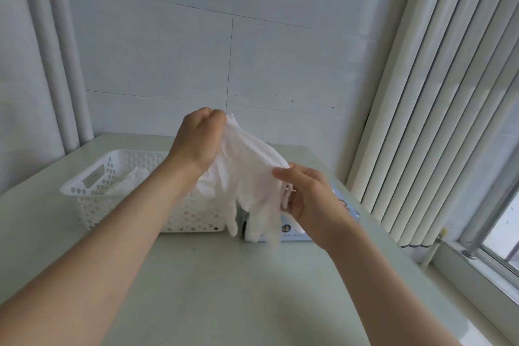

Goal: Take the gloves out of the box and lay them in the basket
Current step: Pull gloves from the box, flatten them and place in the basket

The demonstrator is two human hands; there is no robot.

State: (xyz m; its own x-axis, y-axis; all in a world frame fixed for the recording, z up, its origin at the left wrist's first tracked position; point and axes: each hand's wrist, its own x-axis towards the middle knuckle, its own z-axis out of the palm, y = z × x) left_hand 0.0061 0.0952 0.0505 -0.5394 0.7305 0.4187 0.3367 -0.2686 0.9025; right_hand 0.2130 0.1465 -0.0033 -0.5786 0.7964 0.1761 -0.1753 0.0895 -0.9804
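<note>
A thin white glove [250, 174] hangs stretched in the air between my two hands, cuff up, fingers dangling. My left hand [198, 140] pinches one corner of the cuff, raised above the basket's right end. My right hand [304, 194] pinches the other corner, lower, over the glove box. The white perforated basket [92, 199] stands on the table at the left, with white gloves [129, 181] lying inside. The light blue glove box [295, 229] lies just right of the basket, mostly hidden behind the glove and my right hand.
The pale green table [224, 289] meets a white wall at the back. Vertical blinds [438, 98] and a window sill [477, 270] run along the right side. White pipes [53, 50] stand in the back left corner.
</note>
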